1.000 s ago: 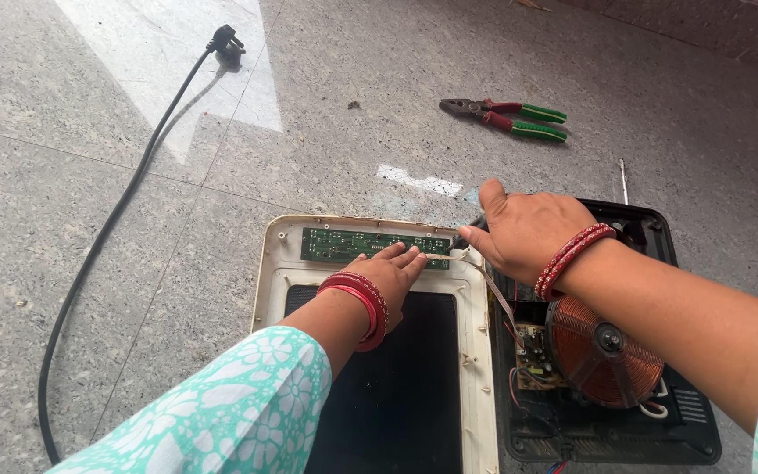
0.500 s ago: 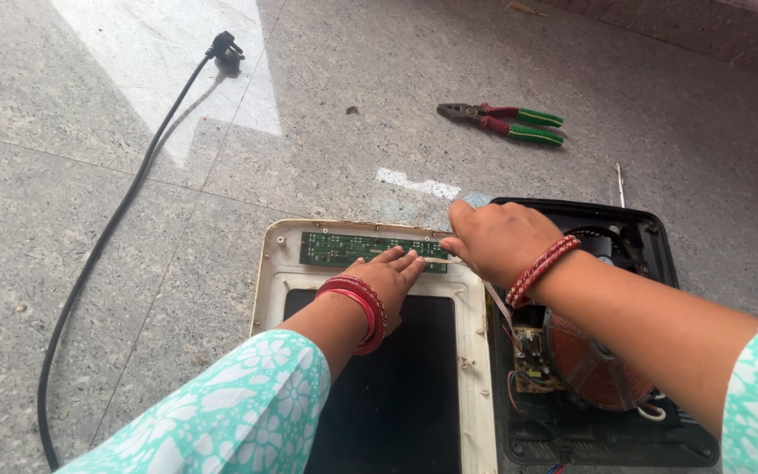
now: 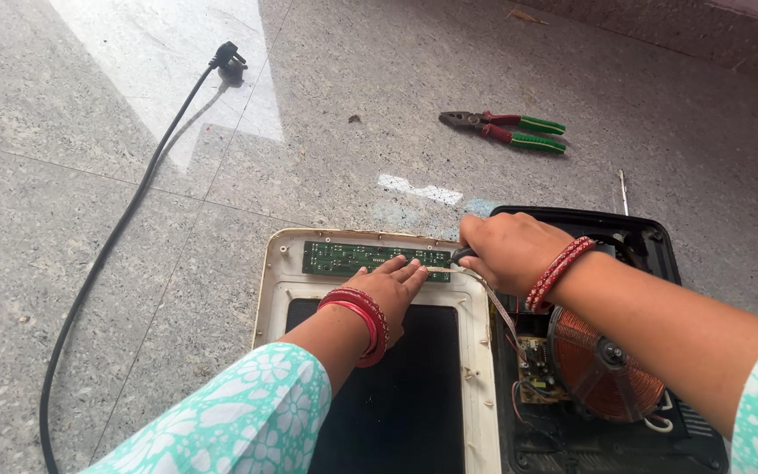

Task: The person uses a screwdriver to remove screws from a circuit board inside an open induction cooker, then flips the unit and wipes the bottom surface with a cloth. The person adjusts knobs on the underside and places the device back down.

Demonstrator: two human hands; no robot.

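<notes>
A: Where was the narrow green printed circuit board [image 3: 363,260]?

B: It lay in the top edge of the cream plastic cover panel [image 3: 275,285], upturned on the speckled grey stone floor [image 3: 89,158]. The left hand [image 3: 390,294] lay flat, fingers extended, fingertips pressing the board.

A: And the right hand [image 3: 511,253]?

B: Curled around a small dark tool handle [image 3: 462,256], probably a screwdriver, at the board's right end. Beside it, the black plastic base [image 3: 651,241] exposed a round copper coil [image 3: 603,364].

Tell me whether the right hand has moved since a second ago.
Yes. The right hand has shifted left, off the black base's corner and toward the green circuit board on the cream top cover.
</notes>
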